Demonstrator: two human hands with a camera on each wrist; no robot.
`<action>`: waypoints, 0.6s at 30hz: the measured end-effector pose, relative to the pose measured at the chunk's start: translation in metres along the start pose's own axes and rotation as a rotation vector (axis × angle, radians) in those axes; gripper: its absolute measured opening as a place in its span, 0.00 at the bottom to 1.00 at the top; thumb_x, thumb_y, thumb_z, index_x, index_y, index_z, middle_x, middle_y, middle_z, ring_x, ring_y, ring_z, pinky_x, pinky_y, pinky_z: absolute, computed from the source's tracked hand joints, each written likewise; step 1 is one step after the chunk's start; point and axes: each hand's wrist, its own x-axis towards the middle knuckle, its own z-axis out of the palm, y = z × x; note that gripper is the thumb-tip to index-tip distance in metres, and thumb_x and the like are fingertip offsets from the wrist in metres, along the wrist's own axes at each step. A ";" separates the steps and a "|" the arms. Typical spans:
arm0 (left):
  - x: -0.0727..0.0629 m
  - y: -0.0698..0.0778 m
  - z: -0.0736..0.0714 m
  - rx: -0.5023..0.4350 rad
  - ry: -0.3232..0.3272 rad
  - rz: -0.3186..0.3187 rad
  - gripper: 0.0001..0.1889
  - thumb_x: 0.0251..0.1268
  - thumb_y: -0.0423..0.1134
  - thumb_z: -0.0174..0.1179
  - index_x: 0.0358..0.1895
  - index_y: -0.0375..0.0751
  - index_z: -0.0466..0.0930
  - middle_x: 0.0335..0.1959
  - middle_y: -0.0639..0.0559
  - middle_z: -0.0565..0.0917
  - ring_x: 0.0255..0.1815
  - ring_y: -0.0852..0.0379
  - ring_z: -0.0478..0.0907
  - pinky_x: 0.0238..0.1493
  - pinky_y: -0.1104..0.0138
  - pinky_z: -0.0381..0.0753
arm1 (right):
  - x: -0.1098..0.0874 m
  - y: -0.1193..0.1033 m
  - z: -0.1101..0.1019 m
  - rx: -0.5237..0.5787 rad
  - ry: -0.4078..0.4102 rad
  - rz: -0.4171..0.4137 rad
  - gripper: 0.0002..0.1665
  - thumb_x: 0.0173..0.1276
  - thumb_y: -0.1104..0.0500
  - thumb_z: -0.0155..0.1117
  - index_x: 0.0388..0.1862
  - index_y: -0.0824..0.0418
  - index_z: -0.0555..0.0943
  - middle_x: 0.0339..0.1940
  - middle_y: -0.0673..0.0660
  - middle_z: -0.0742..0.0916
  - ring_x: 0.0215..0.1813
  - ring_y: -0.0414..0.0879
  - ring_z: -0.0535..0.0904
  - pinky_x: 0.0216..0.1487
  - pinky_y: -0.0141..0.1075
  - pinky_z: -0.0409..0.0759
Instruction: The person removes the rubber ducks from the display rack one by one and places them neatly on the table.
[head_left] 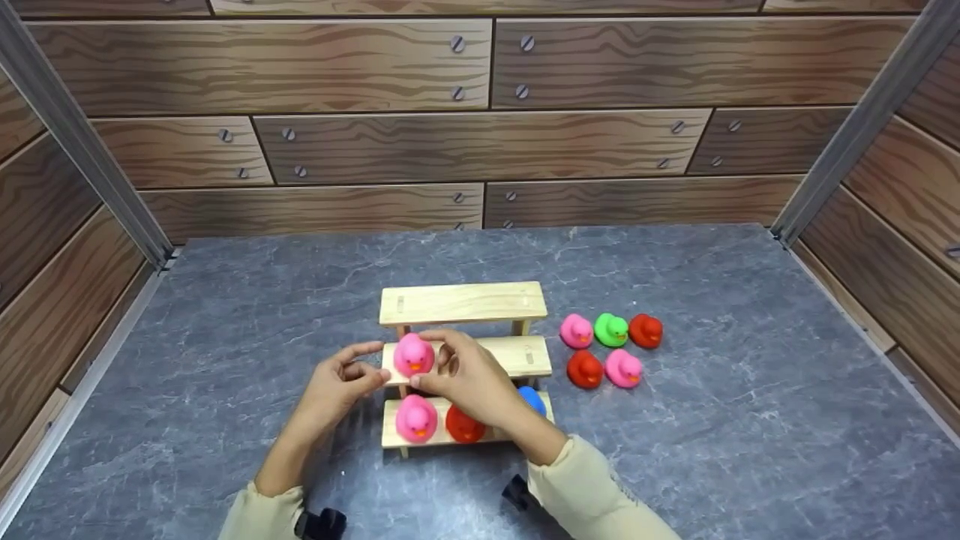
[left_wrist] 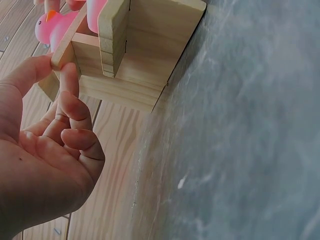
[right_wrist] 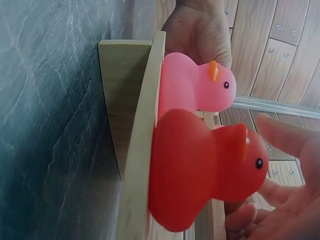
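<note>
A three-step wooden stand (head_left: 463, 301) rises from the floor in the head view. On its middle step, at the left end, sits a pink rubber duck (head_left: 413, 355). My right hand (head_left: 472, 379) holds this duck from the right, thumb in front and index finger behind. With thumb and index finger, my left hand (left_wrist: 55, 140) pinches the left end of the middle step. Along the bottom step are another pink duck (head_left: 416, 418), a red duck (right_wrist: 185, 170) and a blue duck (head_left: 532, 401), the blue one partly hidden by my right wrist.
Right of the stand, loose ducks lie in two rows: pink (head_left: 576, 331), green (head_left: 611, 330) and red (head_left: 646, 331) behind, red (head_left: 584, 370) and pink (head_left: 623, 368) in front. Wood-patterned walls (head_left: 375, 67) surround the grey marbled surface (head_left: 262, 300).
</note>
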 end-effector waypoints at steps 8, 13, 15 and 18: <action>0.000 0.000 0.001 0.011 0.010 -0.002 0.26 0.59 0.32 0.64 0.62 0.32 0.71 0.25 0.57 0.82 0.33 0.58 0.80 0.35 0.69 0.72 | 0.003 -0.002 0.000 -0.074 -0.014 0.027 0.31 0.58 0.55 0.72 0.61 0.54 0.76 0.30 0.50 0.78 0.32 0.40 0.72 0.35 0.32 0.69; 0.000 -0.001 0.001 0.007 0.014 -0.007 0.26 0.60 0.32 0.64 0.62 0.32 0.71 0.25 0.58 0.82 0.32 0.58 0.79 0.35 0.69 0.72 | 0.004 -0.002 0.000 -0.110 -0.016 0.021 0.28 0.58 0.55 0.72 0.59 0.53 0.77 0.31 0.52 0.79 0.31 0.40 0.71 0.34 0.32 0.68; 0.000 -0.001 0.001 0.006 0.013 -0.006 0.26 0.60 0.31 0.64 0.62 0.32 0.71 0.25 0.58 0.82 0.32 0.59 0.79 0.35 0.69 0.73 | 0.004 -0.003 0.001 -0.117 -0.017 0.025 0.28 0.58 0.54 0.72 0.58 0.52 0.78 0.31 0.51 0.79 0.31 0.40 0.71 0.34 0.32 0.67; 0.000 0.000 0.000 0.015 0.012 -0.001 0.26 0.60 0.31 0.63 0.62 0.32 0.71 0.24 0.58 0.81 0.30 0.60 0.78 0.34 0.70 0.73 | 0.004 -0.003 0.002 -0.125 -0.016 0.032 0.27 0.58 0.54 0.72 0.58 0.51 0.78 0.30 0.50 0.78 0.31 0.40 0.71 0.34 0.33 0.67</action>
